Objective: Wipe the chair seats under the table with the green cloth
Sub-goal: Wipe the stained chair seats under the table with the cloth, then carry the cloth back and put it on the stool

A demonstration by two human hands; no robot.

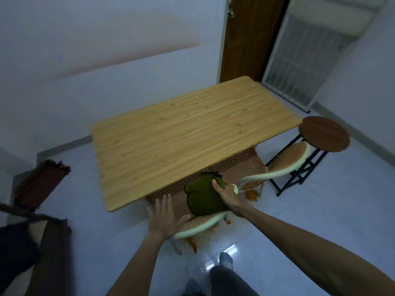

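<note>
Dark trouser legs and a shoe (226, 260) are seen at the bottom edge, nearest the camera, with both bare forearms reaching from there toward the wooden table (188, 137). At the table's near edge, a perforated orange chair seat (177, 200) with a pale rim is tucked partly beneath the top. On that seat the green cloth (203, 198) is bunched, and it is pressed down by the right hand (226, 196), whose fingers are wrapped over the cloth's right side, so the cloth is held. The left hand (164, 218) is laid flat and spread on the seat just left of the cloth, empty, apparently steadying the chair. The cloth's long axis runs from the table's edge back toward the person; unwiped seat is judged to lie to its left and farther under the table, so the right hand is the one placed to sweep that way. A second chair (284, 165) of the same kind waits at the table's right corner, beside a round stool (323, 133). No brand, label or legible writing is visible.
</note>
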